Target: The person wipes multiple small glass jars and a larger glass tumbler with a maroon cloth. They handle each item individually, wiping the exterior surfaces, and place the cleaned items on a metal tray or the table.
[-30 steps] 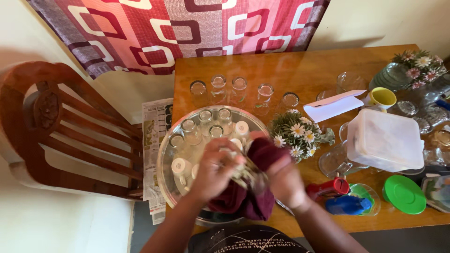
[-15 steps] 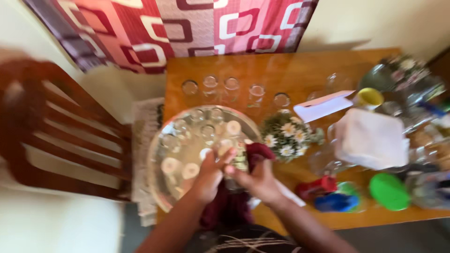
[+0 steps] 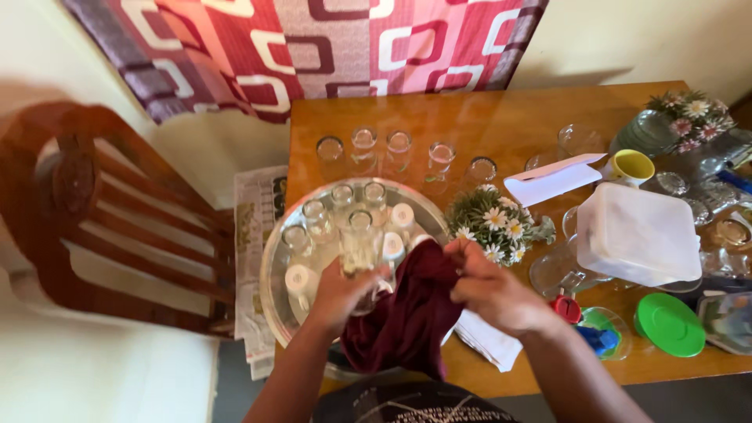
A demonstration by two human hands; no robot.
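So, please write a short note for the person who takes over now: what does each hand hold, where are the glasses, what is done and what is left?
Left hand: grips a clear glass above the round metal tray.
Right hand: pinches the dark red cloth, which hangs against the glass.
On the tray: several more glasses and small white cups.
Behind the tray: a row of five glasses on the wooden table.
Done: possibly that row; cannot confirm.
Left: apparently the held glass and those on the tray.

This is a room in a home, likely a dining corner. A wooden table [image 3: 501, 117] in the centre and right of the frame carries drinking glasses [image 3: 399, 149], a yellow mug [image 3: 631, 166] and artificial daisies [image 3: 495, 222]. A carved wooden chair [image 3: 86, 219] stands at left, and a patterned curtain [image 3: 313, 47] hangs along the top.
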